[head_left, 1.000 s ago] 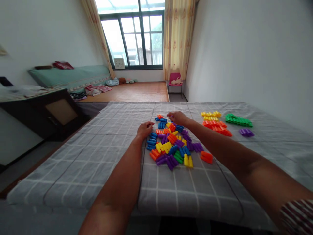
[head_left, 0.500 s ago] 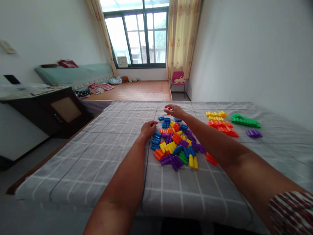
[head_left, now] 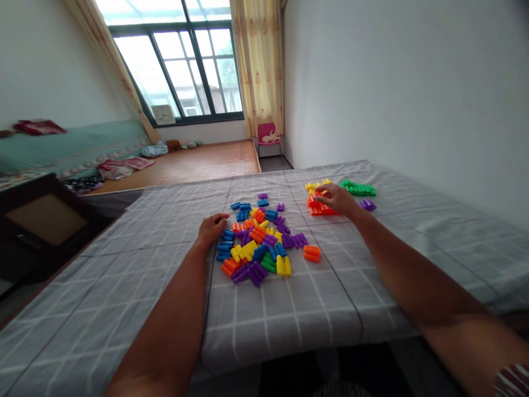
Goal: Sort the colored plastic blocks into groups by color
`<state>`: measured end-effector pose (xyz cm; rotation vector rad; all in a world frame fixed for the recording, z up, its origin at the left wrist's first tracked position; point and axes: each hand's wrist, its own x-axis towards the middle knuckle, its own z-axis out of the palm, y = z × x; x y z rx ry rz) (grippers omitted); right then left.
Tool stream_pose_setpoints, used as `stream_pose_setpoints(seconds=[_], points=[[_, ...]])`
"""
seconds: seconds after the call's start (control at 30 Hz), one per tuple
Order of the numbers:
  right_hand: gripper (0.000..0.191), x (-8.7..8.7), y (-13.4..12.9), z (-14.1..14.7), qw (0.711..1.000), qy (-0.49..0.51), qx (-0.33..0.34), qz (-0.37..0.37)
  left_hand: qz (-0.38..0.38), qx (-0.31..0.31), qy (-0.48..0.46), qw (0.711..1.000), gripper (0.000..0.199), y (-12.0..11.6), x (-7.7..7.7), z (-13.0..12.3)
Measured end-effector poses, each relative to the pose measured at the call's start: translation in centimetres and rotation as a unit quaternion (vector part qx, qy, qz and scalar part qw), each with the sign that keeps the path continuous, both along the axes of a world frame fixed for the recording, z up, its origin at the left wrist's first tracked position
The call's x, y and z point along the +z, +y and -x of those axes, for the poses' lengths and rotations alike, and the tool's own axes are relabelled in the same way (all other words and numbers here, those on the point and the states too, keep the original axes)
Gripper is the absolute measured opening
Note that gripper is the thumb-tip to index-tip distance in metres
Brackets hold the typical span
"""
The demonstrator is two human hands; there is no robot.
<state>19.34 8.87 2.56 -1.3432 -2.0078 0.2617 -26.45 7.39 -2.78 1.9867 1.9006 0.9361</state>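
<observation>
A loose pile of plastic toy blocks (head_left: 258, 252), ribbed and in blue, purple, orange, yellow and green, lies on the checked cloth. My left hand (head_left: 211, 227) rests at the pile's left edge near the blue blocks (head_left: 225, 246), fingers loosely bent and slightly apart, with nothing visible in them. Farther right, my right hand (head_left: 336, 198) pinches an orange block (head_left: 316, 195) just over the group of orange blocks (head_left: 323, 210). Its fingers partly cover that group and the yellow blocks (head_left: 317, 185) behind.
Green blocks (head_left: 359, 188) and a purple block (head_left: 367, 205) lie sorted to the right of my right hand. A lone orange block (head_left: 311, 253) sits right of the pile. The grey cloth (head_left: 136, 264) covers the table, and a white wall (head_left: 397, 99) rises on the right.
My right hand has moved from the far side of the pile rightward to the orange group, carrying an orange block. My left hand stays by the pile. The view has turned right.
</observation>
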Motion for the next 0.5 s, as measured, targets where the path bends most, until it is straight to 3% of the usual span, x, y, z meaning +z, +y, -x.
stream_pose_setpoints(seconds=[0.2,0.5], points=[[0.041,-1.8,-0.1,0.6,0.971,-0.227,-0.031,-0.063,0.003,-0.004,0.004,1.000,0.043,-0.5,0.2,0.0],[0.042,-2.4,-0.1,0.0,0.959,-0.272,-0.051,-0.067,0.012,-0.008,-0.007,1.000,0.044,-0.4,0.2,-0.1]])
